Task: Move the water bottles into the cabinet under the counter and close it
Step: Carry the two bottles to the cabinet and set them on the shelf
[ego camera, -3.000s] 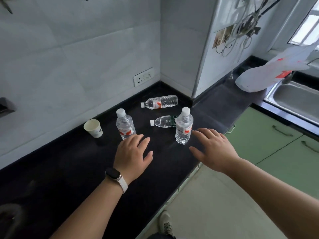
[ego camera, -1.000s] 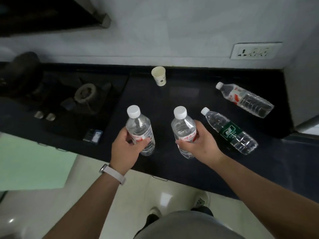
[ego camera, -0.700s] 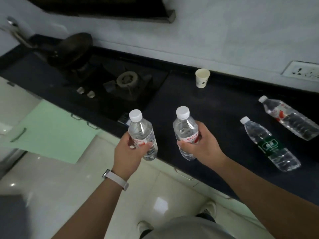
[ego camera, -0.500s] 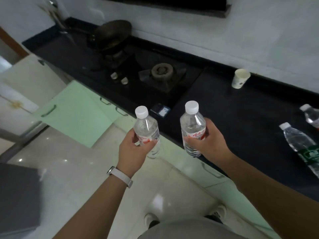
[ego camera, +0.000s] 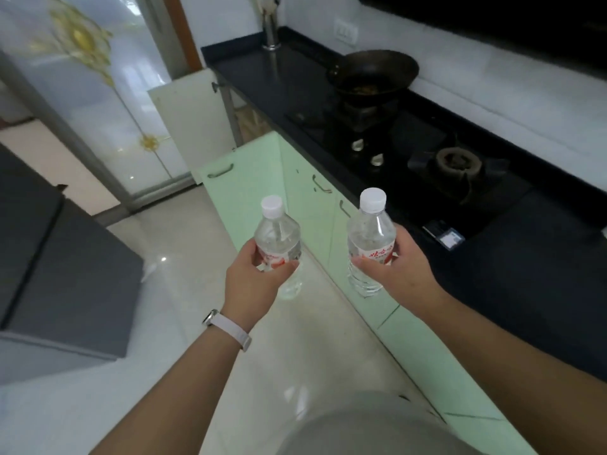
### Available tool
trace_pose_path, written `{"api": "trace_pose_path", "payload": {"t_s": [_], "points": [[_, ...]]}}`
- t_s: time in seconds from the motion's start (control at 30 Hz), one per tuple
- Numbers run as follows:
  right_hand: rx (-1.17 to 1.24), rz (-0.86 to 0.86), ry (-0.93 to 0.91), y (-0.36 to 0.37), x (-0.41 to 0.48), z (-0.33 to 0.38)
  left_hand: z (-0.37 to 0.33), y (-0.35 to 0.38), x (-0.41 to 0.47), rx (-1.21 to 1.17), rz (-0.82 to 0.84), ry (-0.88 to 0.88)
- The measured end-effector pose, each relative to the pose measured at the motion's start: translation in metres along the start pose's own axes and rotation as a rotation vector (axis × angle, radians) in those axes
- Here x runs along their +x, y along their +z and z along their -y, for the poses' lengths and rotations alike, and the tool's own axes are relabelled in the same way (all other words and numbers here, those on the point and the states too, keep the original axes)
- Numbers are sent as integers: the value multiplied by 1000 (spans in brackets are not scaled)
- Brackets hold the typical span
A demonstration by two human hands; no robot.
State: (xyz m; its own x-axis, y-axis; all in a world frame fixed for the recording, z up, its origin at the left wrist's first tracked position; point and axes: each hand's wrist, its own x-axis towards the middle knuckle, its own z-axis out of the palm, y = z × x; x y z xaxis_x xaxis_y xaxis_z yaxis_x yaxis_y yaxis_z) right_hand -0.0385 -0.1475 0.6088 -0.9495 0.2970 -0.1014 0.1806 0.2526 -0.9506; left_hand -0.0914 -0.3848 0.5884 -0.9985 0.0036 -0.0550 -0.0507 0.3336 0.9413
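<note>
Left hand (ego camera: 254, 280) grips clear white-capped water bottle (ego camera: 279, 244), fingers wrapped round red label; right hand (ego camera: 399, 269) clasps second bottle (ego camera: 370, 239) likewise. Both upright, held over pale floor (ego camera: 184, 290) just off black counter (ego camera: 512, 257) edge. Green cabinet door (ego camera: 243, 178) stands open ahead; floor beside it open.

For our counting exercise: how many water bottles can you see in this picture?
2. One bottle is in the left hand, one bottle in the right hand. Others may lie outside the view.
</note>
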Motion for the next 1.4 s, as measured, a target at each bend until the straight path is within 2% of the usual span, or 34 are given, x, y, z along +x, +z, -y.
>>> {"api": "trace_pose_path", "payload": {"t_s": [0.33,0.53,0.73,0.97,1.4], "points": [[-23,251,-86,100,65,32,29,-79,26,4,-255,-121],[13,362,-110,155,140,40,37,-105,74,55,-392,-191],[38,434,-127,196,224,63,24,-125,142,72,-460,-242],[23,518,-174,241,303,91,14,-142,213,81,-571,-218],[-48,592,-191,358,356,125,47,-226,282,1,-666,-215]]}}
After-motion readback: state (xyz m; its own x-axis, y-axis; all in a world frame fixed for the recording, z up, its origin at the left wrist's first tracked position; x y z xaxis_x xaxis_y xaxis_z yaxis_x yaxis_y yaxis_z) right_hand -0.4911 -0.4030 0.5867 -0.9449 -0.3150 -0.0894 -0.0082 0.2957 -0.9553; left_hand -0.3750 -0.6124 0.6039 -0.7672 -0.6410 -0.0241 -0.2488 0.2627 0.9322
